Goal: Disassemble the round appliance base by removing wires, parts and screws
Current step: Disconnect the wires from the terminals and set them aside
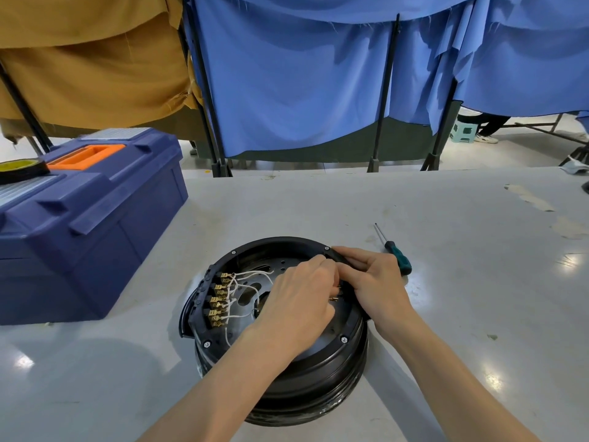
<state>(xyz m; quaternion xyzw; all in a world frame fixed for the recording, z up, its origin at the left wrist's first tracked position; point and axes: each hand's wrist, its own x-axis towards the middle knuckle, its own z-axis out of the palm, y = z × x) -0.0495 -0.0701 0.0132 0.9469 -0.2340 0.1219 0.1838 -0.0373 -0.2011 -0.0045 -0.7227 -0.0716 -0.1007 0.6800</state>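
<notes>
The round black appliance base (306, 374) lies open side up near the table's front middle. Along its left inner wall a black terminal block holds several brass connectors (218, 298) with white wires (251, 275) running toward the centre. Screws (344, 339) sit on the rim. My left hand (299, 301) reaches over the base's middle, fingers curled down on something at the right inner side; what it pinches is hidden. My right hand (373, 279) grips a black part (342, 258) on the rim's right edge, fingers touching the left hand's.
A teal-handled screwdriver (395, 253) lies on the grey table (462, 282) just right of the base. A blue toolbox (79, 224) with an orange handle stands at the left, a tape roll (22, 169) on its lid. Blue and tan curtains hang behind the table.
</notes>
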